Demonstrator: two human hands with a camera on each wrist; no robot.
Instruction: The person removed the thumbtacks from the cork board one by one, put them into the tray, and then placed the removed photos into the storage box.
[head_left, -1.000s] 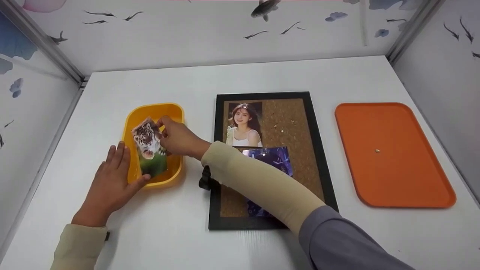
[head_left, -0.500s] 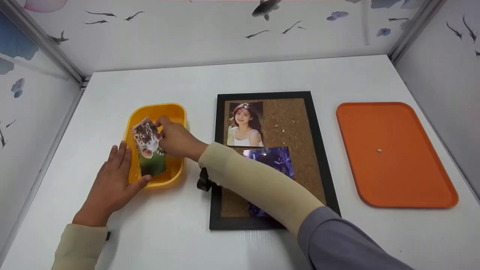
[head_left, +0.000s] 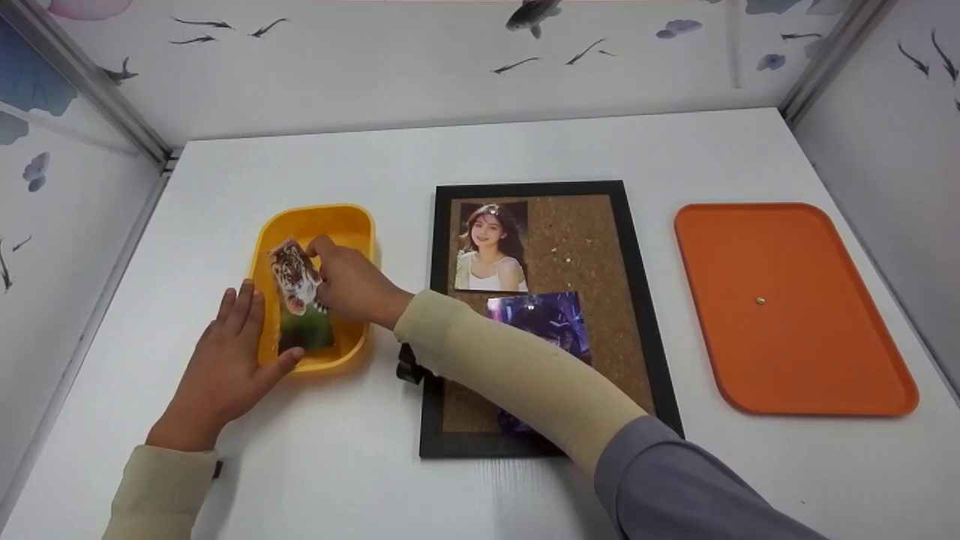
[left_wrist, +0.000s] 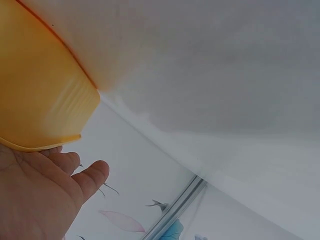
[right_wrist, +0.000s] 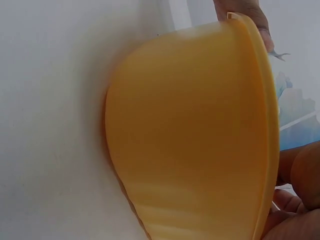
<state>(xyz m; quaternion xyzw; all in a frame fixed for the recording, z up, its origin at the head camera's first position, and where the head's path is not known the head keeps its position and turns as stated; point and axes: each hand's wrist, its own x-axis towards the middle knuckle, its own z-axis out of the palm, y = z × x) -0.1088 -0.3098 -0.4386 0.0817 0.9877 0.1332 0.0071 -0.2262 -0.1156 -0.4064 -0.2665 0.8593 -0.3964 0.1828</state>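
Observation:
A yellow plastic tub [head_left: 356,214] stands on the left of the white table. My left hand [head_left: 225,367] rests on its near-left rim, fingers straight and thumb spread along the near edge; the left wrist view shows the palm side of that hand [left_wrist: 40,192] against the rim. Over the tub's inside lies a photo of a tiger [head_left: 296,289] on a green ground. My right hand [head_left: 352,281] reaches across from the right and pinches the photo's right edge with curled fingers. In the right wrist view the curled fingers [right_wrist: 297,200] show beside the tub's rim; the photo is hidden there.
A black-framed cork board [head_left: 615,337] lies mid-table under my right forearm. On it are a portrait photo [head_left: 491,247], purple-blue prints [head_left: 559,319] partly covered by the sleeve, and several small pins [head_left: 568,259]. An orange tray [head_left: 795,360] at right holds one small pin [head_left: 760,301].
My right hand has shifted slightly with the tiger photo, whose upper part now looks more tilted or bent. The left hand keeps its place on the tub's rim.

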